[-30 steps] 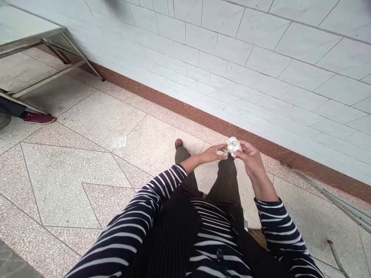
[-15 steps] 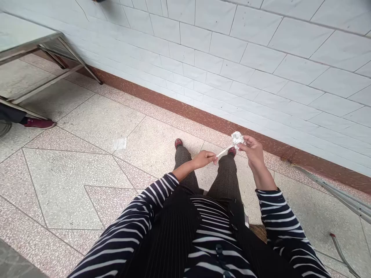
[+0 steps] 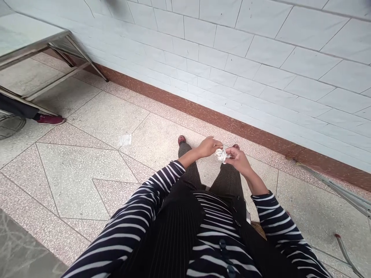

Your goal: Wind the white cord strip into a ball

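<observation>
A small wound bundle of white cord is between my hands, in front of my thighs. My right hand grips it from the right with thumb and fingers, and a short twisted bit shows by the fingertips. At the bundle's upper left, my left hand has its fingers pinched together at the cord. The exact strand in that pinch is too small to make out.
A metal-framed table stands at the left by the tiled wall. Under it shows another person's maroon shoe. A white scrap lies on the floor. Metal tubes lie at the right.
The stretch of cord between my hands has shortened. My left hand has come up to the bundle, and my right hand has moved left and slightly down with it. The view has shifted slightly.
</observation>
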Available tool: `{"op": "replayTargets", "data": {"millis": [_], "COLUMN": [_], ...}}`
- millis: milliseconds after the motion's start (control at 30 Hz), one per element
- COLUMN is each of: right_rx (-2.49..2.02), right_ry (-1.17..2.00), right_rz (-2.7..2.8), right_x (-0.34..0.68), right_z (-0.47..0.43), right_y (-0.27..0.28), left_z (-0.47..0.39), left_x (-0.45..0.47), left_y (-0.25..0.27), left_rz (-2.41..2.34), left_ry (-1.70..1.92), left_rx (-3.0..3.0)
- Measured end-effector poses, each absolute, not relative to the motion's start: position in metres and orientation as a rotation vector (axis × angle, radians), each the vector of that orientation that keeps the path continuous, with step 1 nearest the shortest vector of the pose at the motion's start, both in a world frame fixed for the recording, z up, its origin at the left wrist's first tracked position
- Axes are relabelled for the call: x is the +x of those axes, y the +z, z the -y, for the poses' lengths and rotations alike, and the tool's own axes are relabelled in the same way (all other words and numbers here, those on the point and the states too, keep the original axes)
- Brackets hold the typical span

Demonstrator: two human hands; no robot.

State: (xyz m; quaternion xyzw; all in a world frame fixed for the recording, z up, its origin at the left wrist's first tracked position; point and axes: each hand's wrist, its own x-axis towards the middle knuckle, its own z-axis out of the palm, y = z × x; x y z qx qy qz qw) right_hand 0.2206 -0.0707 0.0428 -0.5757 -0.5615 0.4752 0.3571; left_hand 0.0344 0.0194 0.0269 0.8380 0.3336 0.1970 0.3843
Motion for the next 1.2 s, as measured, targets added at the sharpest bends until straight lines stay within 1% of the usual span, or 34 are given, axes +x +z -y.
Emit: {"op": "replayTargets", "data": {"millis": [167, 300, 467, 600, 767, 933, 1200], "right_rx": [-1.439, -1.458, -1.435, -1.394, -1.366, -1.368, -1.273], "right_ry": [1.229, 1.197, 1.170, 1.192, 1.128, 1.021, 1.010], "right_rz": [1.246, 1.201, 1.236, 1.194, 1.052, 0.948, 1.063], "right_x": [0.223, 0.216, 0.200, 0.193, 0.200, 0.217, 0.215], "right_z": [0.062, 0.053, 0.054, 0.057, 0.049, 0.033, 0.037], "right_y": [0.045, 0.037, 0.032, 0.035, 0.050, 0.071, 0.101], "left_z": [0.002, 0.019, 0.020, 0.018, 0.019, 0.013, 0.000], "left_x": [0.034, 0.029, 0.024, 0.021, 0.013, 0.001, -0.004], "left_y": [0.013, 0.017, 0.028, 0.027, 0.018, 0.017, 0.018], "left_rz": [-0.893, -0.947, -1.093, -1.159, -1.165, -1.043, -0.930], "left_ry": [0.492, 0.477, 0.439, 0.372, 0.348, 0.420, 0.482], "left_rx": [1.915, 1.759, 1.814, 1.914, 1.932, 1.786, 1.679]}}
